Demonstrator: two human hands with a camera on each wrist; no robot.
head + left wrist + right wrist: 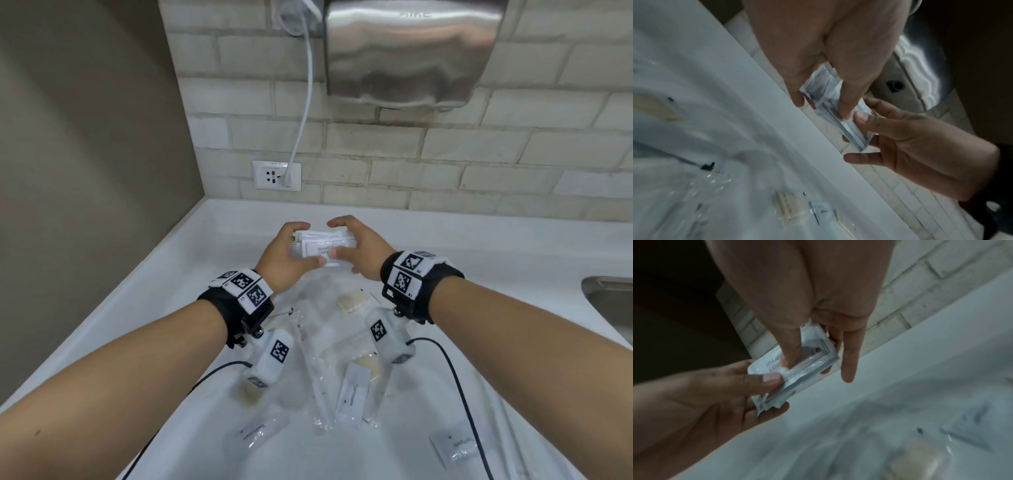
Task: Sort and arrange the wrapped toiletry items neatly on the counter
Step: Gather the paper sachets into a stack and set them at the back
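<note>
A small stack of white shampoo sachets (320, 247) is held above the white counter (191, 260), near its back. My left hand (286, 255) pinches the stack's left end and my right hand (358, 246) pinches its right end, thumbs on top. The left wrist view shows the sachets (835, 113) edge-on between both hands. In the right wrist view the sachets (809, 360) carry grey print, and my little finger points free of them. Below my wrists lie clear-wrapped items: a soap bar (351, 301), toothpaste packets (352, 397) and a toothbrush (317, 383).
A steel hand dryer (411, 51) hangs on the tiled wall, its white cord plugged into a socket (276, 175). A metal sink rim (608, 298) shows at the right. More toothpaste packets (255, 433) (455, 445) lie near the front, beside black camera cables (459, 394).
</note>
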